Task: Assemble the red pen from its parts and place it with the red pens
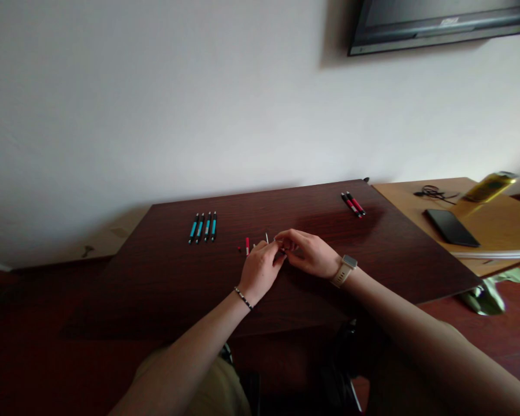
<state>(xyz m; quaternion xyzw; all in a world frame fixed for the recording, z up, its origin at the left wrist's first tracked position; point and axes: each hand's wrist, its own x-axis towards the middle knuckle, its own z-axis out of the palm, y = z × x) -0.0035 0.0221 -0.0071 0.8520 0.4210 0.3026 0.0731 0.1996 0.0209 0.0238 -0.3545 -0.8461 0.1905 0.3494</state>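
Observation:
My left hand [262, 264] and my right hand [311, 253] meet above the middle of the dark wooden table, fingertips pinched together. Whatever lies between them is small and mostly hidden by the fingers. Just beyond my left hand lies a red pen barrel [247, 246], with a tiny red piece [239, 249] to its left. A thin white stick like a pen refill [267, 237] shows behind the left knuckles. A bracelet circles my left wrist, and a watch [349, 262] is on the right one.
Several blue pens [203, 227] lie in a row at the table's left. Red pens [353, 204] lie together at the back right. On the lighter wooden surface to the right are a phone [451, 226], a cable [434, 193] and a yellow can [489, 188]. A screen [442, 26] hangs on the wall.

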